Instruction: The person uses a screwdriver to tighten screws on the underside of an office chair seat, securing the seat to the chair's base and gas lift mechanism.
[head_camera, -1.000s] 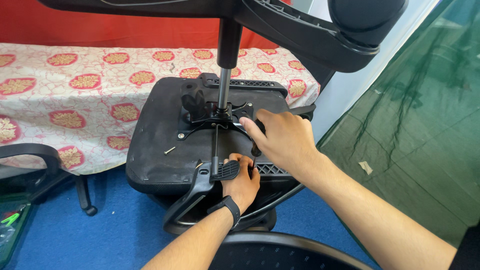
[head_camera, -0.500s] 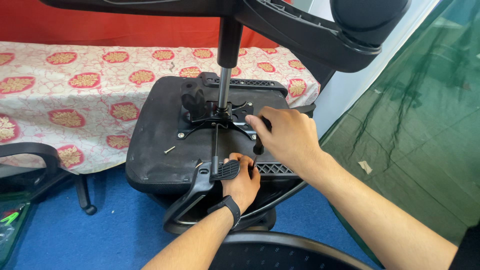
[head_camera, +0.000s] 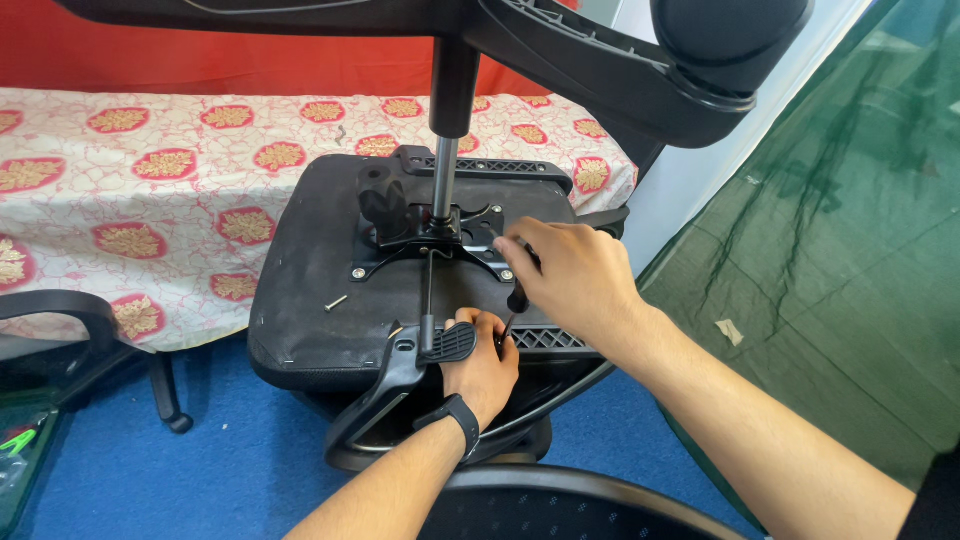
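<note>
Right hand (head_camera: 575, 280) fisted on screwdriver (head_camera: 518, 298); left hand (head_camera: 482, 362) curled at seat underside (head_camera: 310, 300) edge — grip apparently closed.

The seat underside (head_camera: 310, 300) looks like matt black fabric, stapled at the edge. Just above the right hand's (head_camera: 575, 280) grip, the gas column (head_camera: 445, 175) is glossy metal. The lever paddle (head_camera: 447, 345) beside the left hand (head_camera: 482, 362) is ribbed matt plastic.
</note>
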